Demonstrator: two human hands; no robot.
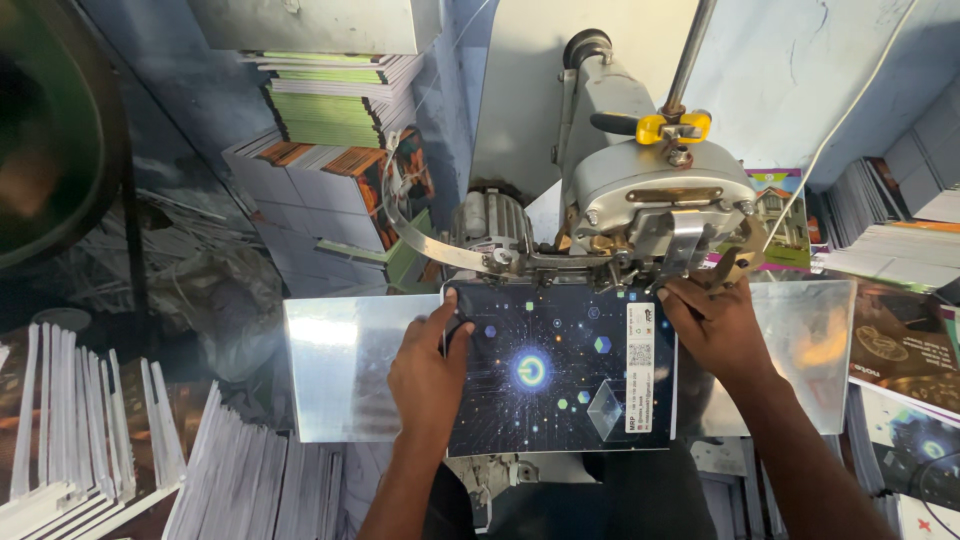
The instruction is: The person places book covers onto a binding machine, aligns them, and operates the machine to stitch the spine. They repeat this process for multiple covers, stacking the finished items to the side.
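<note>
Here, hands (pixel 570 345) on dark notebook (pixel 560 370), metal plate (pixel 340 370)

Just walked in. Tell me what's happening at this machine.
A person presses a dark notebook flat on the metal plate of a grey machine. The left hand lies open on the cover's left side; the right hand holds its top right corner under the machine's head. Stacks of notebooks stand behind and on both sides.
</note>
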